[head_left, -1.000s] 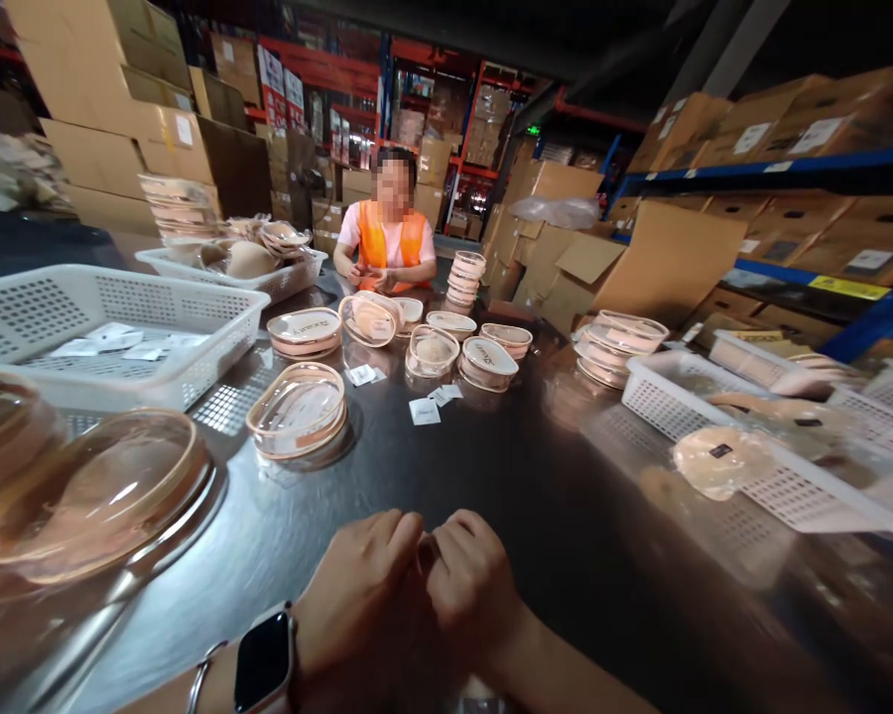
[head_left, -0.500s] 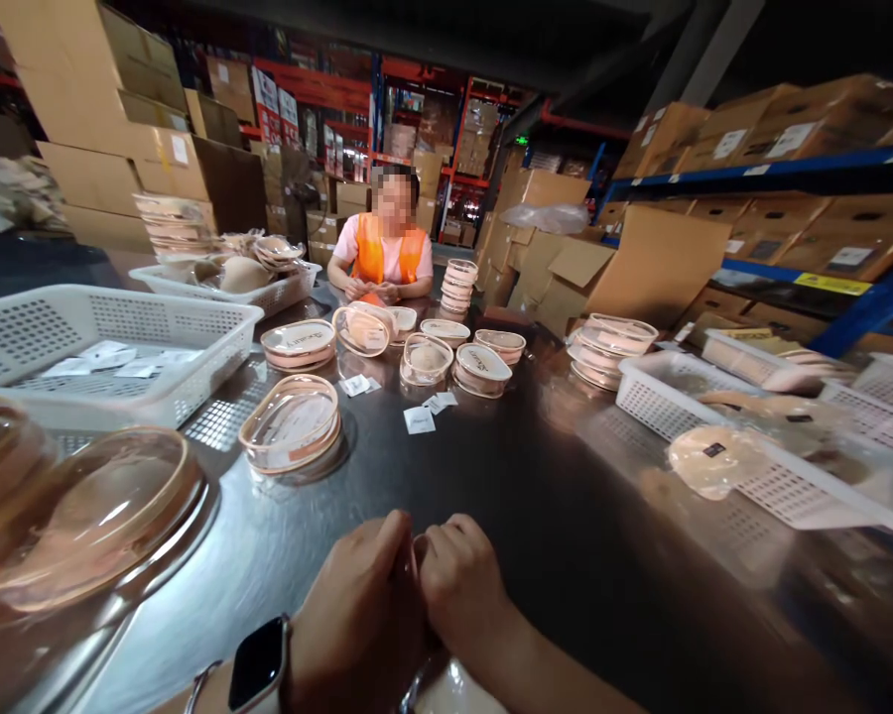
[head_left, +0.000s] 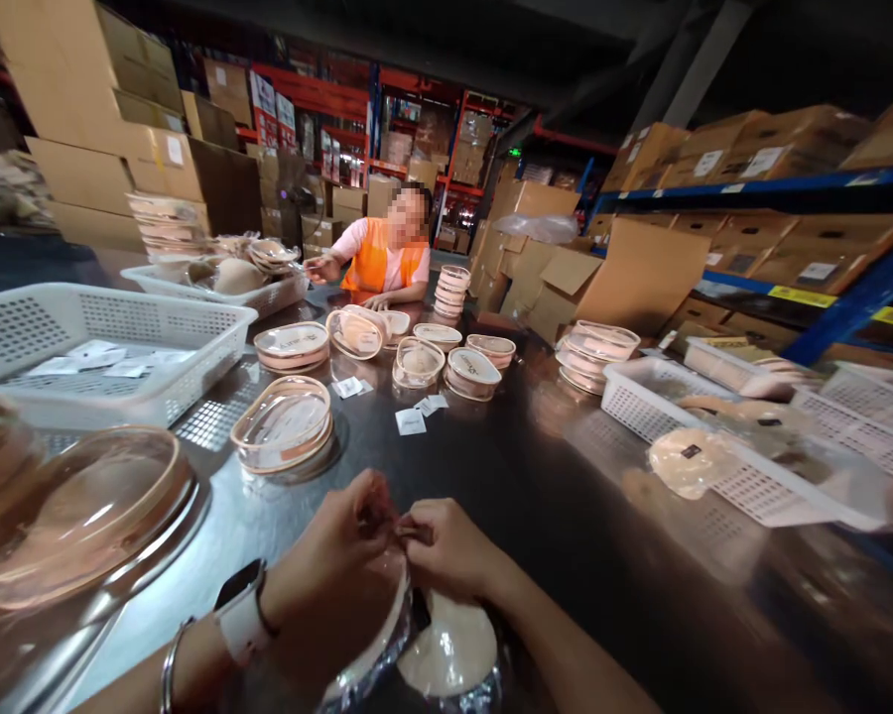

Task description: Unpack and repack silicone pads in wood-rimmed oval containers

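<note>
My left hand (head_left: 346, 540), with a watch and a bracelet on the wrist, pinches the top of a clear plastic bag. A beige moulded bra (head_left: 450, 645) appears to be inside, its two rounded cups hanging below. Close beside it, my right hand (head_left: 446, 545) also has its fingers closed on the bag's top. The bag's exact edge is hidden by the fingers. Ahead of my hands lie white paper slips (head_left: 411, 422) and a clear oval case (head_left: 283, 426) with a beige rim. A larger-looking clear case (head_left: 111, 506) sits at the left.
A white basket (head_left: 193, 372) with paper slips stands left. Another basket (head_left: 632, 402) at right holds bagged beige pieces. Several oval cases (head_left: 472, 372) spread across the dark table (head_left: 536, 476). Opposite sits a person in an orange vest (head_left: 372, 258). Shelves and cartons (head_left: 164, 164) surround the table.
My hands have lifted slightly and turned, bringing the bagged beige cups into view below them. The person opposite has stretched one arm toward the basket at the left.
</note>
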A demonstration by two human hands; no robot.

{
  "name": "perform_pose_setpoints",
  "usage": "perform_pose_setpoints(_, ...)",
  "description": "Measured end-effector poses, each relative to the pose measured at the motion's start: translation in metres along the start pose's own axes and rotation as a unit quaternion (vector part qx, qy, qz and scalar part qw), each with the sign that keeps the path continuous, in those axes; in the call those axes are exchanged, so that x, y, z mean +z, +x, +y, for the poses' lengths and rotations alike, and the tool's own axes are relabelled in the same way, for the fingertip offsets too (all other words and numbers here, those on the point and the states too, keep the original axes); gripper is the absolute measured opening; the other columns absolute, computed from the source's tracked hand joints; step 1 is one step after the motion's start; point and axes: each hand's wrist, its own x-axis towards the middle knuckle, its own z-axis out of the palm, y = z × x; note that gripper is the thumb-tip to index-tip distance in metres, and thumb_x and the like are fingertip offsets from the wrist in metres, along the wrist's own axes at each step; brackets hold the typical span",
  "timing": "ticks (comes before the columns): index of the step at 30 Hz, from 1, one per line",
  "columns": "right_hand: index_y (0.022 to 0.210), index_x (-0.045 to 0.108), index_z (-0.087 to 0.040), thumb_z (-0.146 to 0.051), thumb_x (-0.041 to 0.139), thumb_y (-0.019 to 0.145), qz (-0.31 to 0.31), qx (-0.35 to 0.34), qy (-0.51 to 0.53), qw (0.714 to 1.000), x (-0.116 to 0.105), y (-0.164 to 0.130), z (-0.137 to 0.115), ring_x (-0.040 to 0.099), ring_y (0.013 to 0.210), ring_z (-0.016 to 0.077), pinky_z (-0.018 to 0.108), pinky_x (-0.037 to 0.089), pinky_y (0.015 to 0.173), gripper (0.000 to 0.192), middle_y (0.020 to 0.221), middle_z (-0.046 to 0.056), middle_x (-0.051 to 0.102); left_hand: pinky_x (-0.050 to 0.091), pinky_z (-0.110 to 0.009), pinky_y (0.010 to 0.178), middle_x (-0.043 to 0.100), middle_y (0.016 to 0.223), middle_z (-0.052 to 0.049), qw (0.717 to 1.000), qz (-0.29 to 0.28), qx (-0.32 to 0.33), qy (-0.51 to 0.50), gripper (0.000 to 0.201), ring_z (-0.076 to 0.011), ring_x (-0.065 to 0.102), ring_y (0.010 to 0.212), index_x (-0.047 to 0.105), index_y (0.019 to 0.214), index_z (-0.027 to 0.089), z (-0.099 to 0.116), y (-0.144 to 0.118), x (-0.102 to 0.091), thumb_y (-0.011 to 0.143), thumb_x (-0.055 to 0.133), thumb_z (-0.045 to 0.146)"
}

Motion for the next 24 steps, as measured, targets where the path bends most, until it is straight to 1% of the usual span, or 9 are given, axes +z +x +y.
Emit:
perform_pose_setpoints(1,0.073,0.072,-0.015,-0.012,0.065,0.076,-0.010,0.006,0.045,0.999,-0.003,0.000,-0.001,0.054,0.063,0.0109,0.021,0.034,0.058,0.008,0.067,-0.001,0.064,0.038,-0.024,0.057,0.057,0.069,0.003,1.000,-0.018,0.020,0.016,0.014,-0.0129,0.050,0.062,0.054,0.078,0.020,-0.002,0.004,-0.005,0.070,0.065,0.019)
perform_pose_setpoints(3,0.075,0.074,-0.014,-0.016,0.065,0.076,-0.026,0.009,0.112,0.993,-0.007,0.000,-0.002,0.054,0.064,0.0111,0.021,0.035,0.058,0.009,0.069,-0.001,0.064,0.037,-0.023,0.054,0.057,0.068,0.004,0.997,-0.069,0.022,0.041,0.021,-0.0116,0.049,0.060,0.057,0.082,0.018,-0.006,0.011,-0.015,0.066,0.071,0.022)
perform_pose_setpoints(6,0.076,0.074,-0.015,-0.018,0.064,0.076,-0.047,0.010,0.144,0.988,-0.011,-0.001,-0.003,0.053,0.065,0.0112,0.021,0.035,0.059,0.011,0.069,-0.001,0.063,0.036,-0.021,0.052,0.060,0.064,0.002,0.984,-0.162,-0.028,0.075,0.021,-0.0114,0.051,0.058,0.065,0.078,0.015,-0.009,0.016,-0.024,0.066,0.074,0.028)
perform_pose_setpoints(9,0.075,0.074,-0.015,-0.018,0.061,0.076,-0.057,0.016,0.153,0.987,-0.012,-0.001,-0.003,0.052,0.065,0.0115,0.022,0.035,0.060,0.013,0.068,-0.001,0.061,0.038,-0.022,0.054,0.066,0.063,-0.002,0.971,-0.220,-0.074,0.057,0.025,-0.0132,0.055,0.060,0.069,0.073,0.013,-0.009,0.016,-0.026,0.072,0.070,0.037)
perform_pose_setpoints(12,0.073,0.073,-0.015,-0.022,0.062,0.074,-0.065,0.018,0.194,0.979,-0.011,-0.001,-0.001,0.050,0.065,0.0115,0.023,0.035,0.063,0.013,0.067,-0.002,0.060,0.040,-0.023,0.056,0.069,0.067,-0.004,0.964,-0.233,-0.123,-0.021,0.029,-0.0145,0.057,0.062,0.071,0.074,0.012,-0.006,0.014,-0.025,0.069,0.073,0.040)
perform_pose_setpoints(14,0.072,0.072,-0.014,-0.024,0.063,0.073,-0.075,0.027,0.227,0.971,-0.010,-0.001,-0.001,0.049,0.065,0.0115,0.023,0.036,0.063,0.013,0.067,-0.002,0.058,0.041,-0.023,0.057,0.069,0.067,-0.004,0.961,-0.227,-0.147,-0.064,0.029,-0.0143,0.056,0.061,0.071,0.074,0.012,-0.002,0.012,-0.024,0.066,0.075,0.040)
perform_pose_setpoints(17,0.069,0.070,-0.014,-0.025,0.064,0.071,-0.081,0.043,0.271,0.958,-0.008,-0.001,-0.002,0.049,0.065,0.0111,0.022,0.035,0.061,0.013,0.066,-0.002,0.057,0.039,-0.023,0.057,0.066,0.062,-0.003,0.961,-0.211,-0.152,-0.092,0.021,-0.0133,0.054,0.058,0.071,0.069,0.012,0.003,0.010,-0.023,0.066,0.074,0.033)
perform_pose_setpoints(20,0.067,0.069,-0.014,-0.025,0.064,0.070,-0.085,0.062,0.264,0.959,-0.007,-0.001,-0.002,0.048,0.065,0.0109,0.021,0.034,0.060,0.012,0.065,-0.003,0.056,0.037,-0.023,0.056,0.064,0.060,-0.002,0.965,-0.201,-0.144,-0.092,0.019,-0.0123,0.051,0.057,0.071,0.069,0.012,0.004,0.006,-0.021,0.069,0.071,0.030)
perform_pose_setpoints(24,0.069,0.070,-0.014,-0.026,0.064,0.072,-0.099,0.087,0.230,0.964,-0.005,-0.002,-0.003,0.049,0.065,0.0114,0.020,0.035,0.057,0.014,0.066,-0.002,0.058,0.031,-0.022,0.054,0.058,0.056,0.000,0.955,-0.213,-0.161,-0.127,0.025,-0.0097,0.044,0.053,0.069,0.069,0.010,-0.001,0.004,-0.015,0.070,0.072,0.035)
